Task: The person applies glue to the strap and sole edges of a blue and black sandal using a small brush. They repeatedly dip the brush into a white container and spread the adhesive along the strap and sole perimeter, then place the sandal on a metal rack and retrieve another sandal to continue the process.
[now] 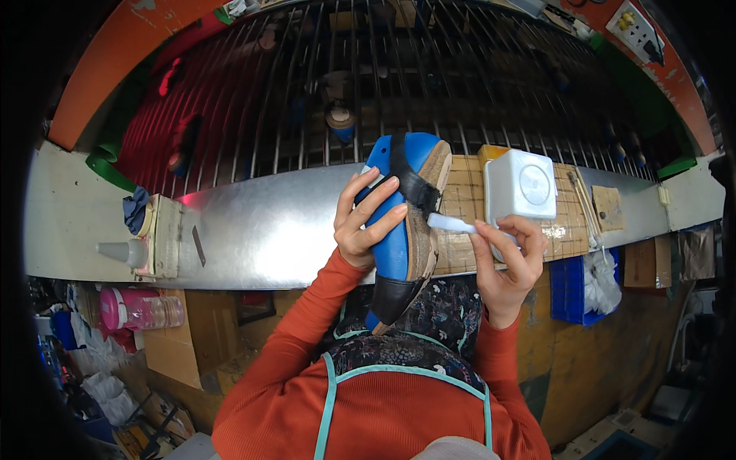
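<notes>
My left hand (365, 218) is wrapped round a blue shoe last (392, 253) that carries black straps (418, 192). The last is tilted, one end toward the slatted rack and the other near my apron. Its brown, rough underside (421, 241) faces right. In my right hand (512, 264), thumb and fingers pinch a thin handle of a white brush (452, 223). The tip of the brush is at the edge of the underside; whether they touch is hard to tell. A white square plastic container (523, 184) stands just beyond my right hand, on cardboard (563, 230).
Ahead runs a dark slatted rack (307, 92) with several shoes, one blue-toed shoe (340, 123) near its edge. On the metal bench (253, 215) lie a thin blade-like strip (198, 246) and a pale cone (123, 251). A blue crate (567, 291) hangs at lower right.
</notes>
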`<state>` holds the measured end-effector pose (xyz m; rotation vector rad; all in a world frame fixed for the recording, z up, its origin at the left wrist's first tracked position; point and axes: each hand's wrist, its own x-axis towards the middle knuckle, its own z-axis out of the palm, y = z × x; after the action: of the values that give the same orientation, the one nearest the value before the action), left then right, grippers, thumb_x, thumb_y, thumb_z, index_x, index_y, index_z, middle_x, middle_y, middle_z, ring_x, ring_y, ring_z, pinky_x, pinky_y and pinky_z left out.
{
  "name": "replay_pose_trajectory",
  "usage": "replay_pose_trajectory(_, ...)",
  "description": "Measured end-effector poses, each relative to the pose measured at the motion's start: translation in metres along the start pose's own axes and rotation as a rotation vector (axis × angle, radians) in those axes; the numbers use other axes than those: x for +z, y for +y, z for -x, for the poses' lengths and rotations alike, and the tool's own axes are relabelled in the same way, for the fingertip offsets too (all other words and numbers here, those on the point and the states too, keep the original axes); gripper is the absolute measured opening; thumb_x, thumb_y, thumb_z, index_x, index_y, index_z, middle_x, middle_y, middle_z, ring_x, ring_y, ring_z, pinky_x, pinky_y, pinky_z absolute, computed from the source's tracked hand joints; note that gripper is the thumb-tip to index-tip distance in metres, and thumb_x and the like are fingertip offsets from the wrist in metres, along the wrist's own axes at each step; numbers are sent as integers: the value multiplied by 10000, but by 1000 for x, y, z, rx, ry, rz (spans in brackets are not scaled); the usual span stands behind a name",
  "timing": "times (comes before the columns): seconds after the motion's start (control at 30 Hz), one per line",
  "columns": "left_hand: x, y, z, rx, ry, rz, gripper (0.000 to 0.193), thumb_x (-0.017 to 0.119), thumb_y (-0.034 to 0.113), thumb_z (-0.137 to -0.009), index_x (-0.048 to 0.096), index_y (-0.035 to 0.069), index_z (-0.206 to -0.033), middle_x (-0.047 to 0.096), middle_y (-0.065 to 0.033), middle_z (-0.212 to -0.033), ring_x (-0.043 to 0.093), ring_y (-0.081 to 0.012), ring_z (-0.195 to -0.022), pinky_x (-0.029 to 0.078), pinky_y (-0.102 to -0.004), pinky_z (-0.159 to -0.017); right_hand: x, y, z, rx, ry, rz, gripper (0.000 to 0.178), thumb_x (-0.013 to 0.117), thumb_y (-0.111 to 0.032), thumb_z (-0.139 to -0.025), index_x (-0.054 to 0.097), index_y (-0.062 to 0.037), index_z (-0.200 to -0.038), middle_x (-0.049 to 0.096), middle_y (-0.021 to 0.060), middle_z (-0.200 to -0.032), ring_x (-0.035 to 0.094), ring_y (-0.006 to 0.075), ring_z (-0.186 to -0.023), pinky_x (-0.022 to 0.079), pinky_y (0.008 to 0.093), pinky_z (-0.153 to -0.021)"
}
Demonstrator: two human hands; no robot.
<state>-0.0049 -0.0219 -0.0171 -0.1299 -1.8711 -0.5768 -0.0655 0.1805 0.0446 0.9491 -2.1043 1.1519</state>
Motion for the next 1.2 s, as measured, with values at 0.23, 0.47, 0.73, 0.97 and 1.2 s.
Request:
replay_pose_trajectory(0.23, -2, 7, -7, 35, -33, -16, 423, 785, 159, -688, 655, 272, -1075, 662, -39, -1212, 579, -351, -1163, 466, -517, -977, -1, -2, -6, -121, 36, 63, 294, 818, -61, -658, 761, -149, -933, 613, 19, -910, 556, 142, -817, 310, 316, -769)
replay_pose_trajectory(0.47, -7, 6, -5, 31, -47, 19, 406, 778, 148, -693, 665, 263, -1066, 660, -55, -1213, 581, -352, -1157, 467, -522, -972, -34, 6, -6, 109, -295, -186, 237, 782, -46, -710, 749, -80, -943, 612, 49, -923, 565, 134, -816, 375, 290, -769)
replay_pose_trajectory(0.73, -10, -6, -16, -138, -29, 370, 382, 770, 118, -749, 636, 120, -1107, 609, -177, -1226, 563, -360, -1197, 368, -520, -1070, -78, 68, 40, 809, -74, -610, 110, 671, -35, -874, 683, 15, -972, 612, 37, -905, 564, 90, -821, 441, 220, -744)
replay_pose_trajectory(0.97, -15, 2, -15, -744, 192, 1238, 1030, 624, 710, -764, 195, 145, -1511, 417, -216, -1394, 495, -374, -1203, 356, -612, -1058, -91, 106, 74, 481, -109, 163, 109, 735, -113, -815, 728, -68, -915, 646, 37, -837, 588, 174, -762, 418, 308, -728)
replay_pose_trajectory(1.2, -10, 3, 16, -1449, 120, 2150, 806, 571, 475, -909, 196, 111, -1523, 446, -32, -891, 501, -141, -779, 357, -518, -976, -69, 118, 81, 243, -210, 660, 92, 735, -220, -811, 728, -182, -894, 595, -25, -804, 537, 164, -737, 300, 359, -757)
